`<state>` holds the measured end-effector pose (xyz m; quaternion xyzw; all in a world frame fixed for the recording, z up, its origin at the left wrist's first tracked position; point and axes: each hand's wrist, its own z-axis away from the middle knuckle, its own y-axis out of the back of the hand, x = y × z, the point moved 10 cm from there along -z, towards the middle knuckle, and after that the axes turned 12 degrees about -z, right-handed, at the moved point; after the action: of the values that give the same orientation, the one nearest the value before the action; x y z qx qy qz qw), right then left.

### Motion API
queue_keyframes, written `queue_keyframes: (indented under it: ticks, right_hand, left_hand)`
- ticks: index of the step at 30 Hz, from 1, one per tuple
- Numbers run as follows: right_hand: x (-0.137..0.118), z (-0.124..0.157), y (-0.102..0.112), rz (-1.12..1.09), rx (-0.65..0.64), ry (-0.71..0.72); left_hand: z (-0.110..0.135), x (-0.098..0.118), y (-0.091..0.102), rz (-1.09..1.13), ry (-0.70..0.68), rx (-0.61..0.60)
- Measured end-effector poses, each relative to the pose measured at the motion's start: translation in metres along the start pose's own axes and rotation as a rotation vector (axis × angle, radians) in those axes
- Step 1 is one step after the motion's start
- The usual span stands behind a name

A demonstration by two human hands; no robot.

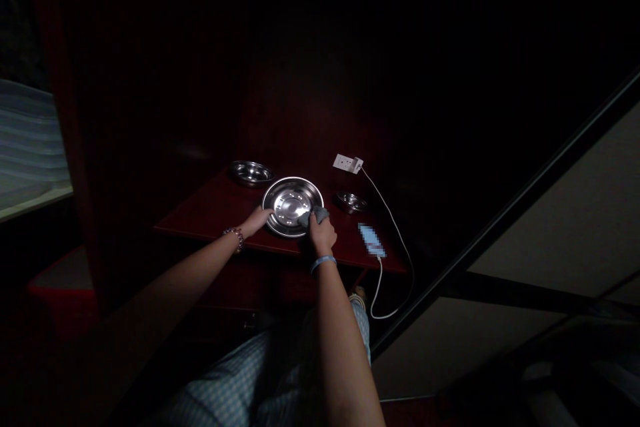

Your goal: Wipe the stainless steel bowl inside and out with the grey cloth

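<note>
A round, shiny metal plate (292, 188) with a raised rim is tilted toward me over the front of a dark red table (200, 217). My left hand (257, 221), with a beaded bracelet at the wrist, grips its left rim, thumb on the inner side. In my right hand (323, 233), which wears a blue wristband, a grey cloth (306, 218) is bunched against the plate's lower right inside. Behind on the left sits another metal dish (251, 174). To the right of the plate is a small metal bowl (351, 201).
A phone (371, 240) lies near the table's right front, its white cable (395, 213) looping past the edge up to a wall socket (345, 163). Stacked translucent containers (30, 140) stand at far left, above a red stool-like object (65, 287). A dark slanted frame (450, 280) borders the right.
</note>
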<state>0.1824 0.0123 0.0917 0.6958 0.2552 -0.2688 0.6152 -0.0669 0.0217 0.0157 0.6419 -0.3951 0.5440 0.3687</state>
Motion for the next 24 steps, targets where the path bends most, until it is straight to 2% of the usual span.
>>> queue_keyframes:
  ticks: [3, 8, 18, 24]
  right_hand:
    - [0.005, -0.003, 0.006, -0.073, 0.054, -0.024]
    - [0.011, -0.005, -0.005, -0.159, -0.016, -0.049]
    - [0.011, 0.005, -0.024, 0.017, -0.080, -0.071]
    - [0.008, 0.012, -0.024, 0.096, -0.081, -0.031]
  left_hand:
    - [0.005, 0.001, -0.001, -0.013, 0.037, -0.004]
    - [0.007, 0.007, 0.000, -0.043, 0.043, 0.005]
    - [0.004, 0.007, 0.002, -0.117, 0.008, 0.040]
    - [0.004, 0.006, 0.005, -0.110, 0.027, 0.062]
